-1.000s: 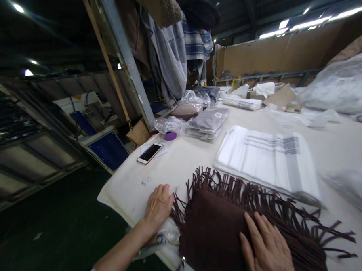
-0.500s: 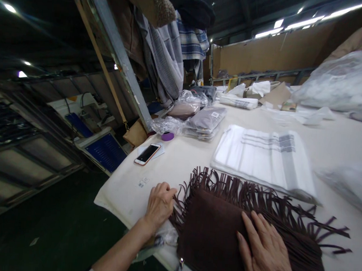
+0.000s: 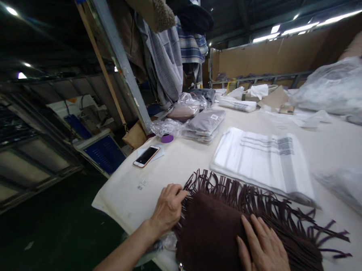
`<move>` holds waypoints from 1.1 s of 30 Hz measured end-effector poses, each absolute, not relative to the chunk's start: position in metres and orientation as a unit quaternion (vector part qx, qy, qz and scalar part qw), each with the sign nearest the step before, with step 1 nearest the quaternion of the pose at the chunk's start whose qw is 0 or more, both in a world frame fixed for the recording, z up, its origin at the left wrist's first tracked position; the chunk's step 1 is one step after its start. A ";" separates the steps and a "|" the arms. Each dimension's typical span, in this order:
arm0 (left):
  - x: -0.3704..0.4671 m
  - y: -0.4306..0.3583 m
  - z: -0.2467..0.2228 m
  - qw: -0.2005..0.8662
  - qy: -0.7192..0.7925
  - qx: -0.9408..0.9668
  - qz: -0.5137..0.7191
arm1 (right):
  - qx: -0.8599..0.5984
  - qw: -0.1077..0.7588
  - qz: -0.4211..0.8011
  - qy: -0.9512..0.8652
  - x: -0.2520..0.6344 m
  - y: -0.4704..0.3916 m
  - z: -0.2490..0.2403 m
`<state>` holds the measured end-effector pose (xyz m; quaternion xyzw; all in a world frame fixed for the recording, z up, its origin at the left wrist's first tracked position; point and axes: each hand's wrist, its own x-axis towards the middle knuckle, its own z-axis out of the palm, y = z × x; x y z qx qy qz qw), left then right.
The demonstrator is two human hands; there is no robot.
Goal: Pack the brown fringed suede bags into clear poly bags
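Observation:
A dark brown fringed piece (image 3: 215,230) lies at the table's near edge, its long strips spread along the far and right sides. My right hand (image 3: 264,251) rests flat on it with the fingers apart. At its left edge my left hand (image 3: 168,207) is closed at the fringe, thumb and fingers together; fringe strips run into the fingertips. Just beyond the fringe lies a folded white cloth with grey stripes (image 3: 258,160).
A phone (image 3: 146,156) and a purple roll (image 3: 167,138) lie on the white table (image 3: 117,189) at the left. Bagged grey goods (image 3: 204,122) are stacked behind. Clothes (image 3: 165,58) hang from a metal frame. At the far right a person's arm (image 3: 360,43) is near a plastic bag (image 3: 335,89).
My left hand has moved slightly right and up along the fringe. My right hand has stayed on the brown piece. The person at the far right shows more.

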<state>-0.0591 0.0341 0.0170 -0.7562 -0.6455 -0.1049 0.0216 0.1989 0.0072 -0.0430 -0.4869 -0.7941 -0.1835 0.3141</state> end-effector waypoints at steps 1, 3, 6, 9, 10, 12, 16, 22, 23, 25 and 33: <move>-0.055 0.037 0.015 0.011 -0.631 -0.769 -0.103 | -0.486 0.316 -0.185 -0.793 0.199 0.007 -0.042; -0.052 0.045 0.012 0.006 -0.638 -0.763 -0.106 | -0.484 0.319 -0.187 -0.793 0.199 0.007 -0.041; -0.067 0.054 0.016 0.025 -0.702 -0.698 -0.135 | -0.480 0.318 -0.186 -0.796 0.200 0.007 -0.039; -0.094 0.039 0.024 0.028 -0.742 -0.648 -0.169 | -0.478 0.322 -0.182 -0.796 0.201 0.007 -0.039; -0.101 0.028 0.025 0.017 -0.750 -0.638 -0.172 | -0.478 0.322 -0.180 -0.797 0.201 0.007 -0.039; -0.108 -0.001 0.024 -0.026 -0.761 -0.628 -0.161 | -0.478 0.322 -0.178 -0.797 0.201 0.007 -0.040; -0.092 -0.050 0.014 -0.153 -0.777 -0.598 -0.124 | -0.476 0.318 -0.169 -0.803 0.201 0.007 -0.042; -0.064 -0.049 0.019 -0.304 -0.789 -0.525 -0.091 | -0.482 0.317 -0.168 -0.800 0.201 0.007 -0.043; -0.064 -0.047 0.021 -0.328 -0.788 -0.511 -0.107 | -0.481 0.316 -0.168 -0.801 0.200 0.007 -0.043; -0.064 -0.045 0.024 -0.413 -0.774 -0.447 -0.175 | -0.480 0.318 -0.167 -0.800 0.200 0.008 -0.043; -0.058 -0.049 0.029 -0.783 -0.506 -0.133 -0.338 | -0.470 0.309 -0.187 -0.805 0.210 0.013 -0.059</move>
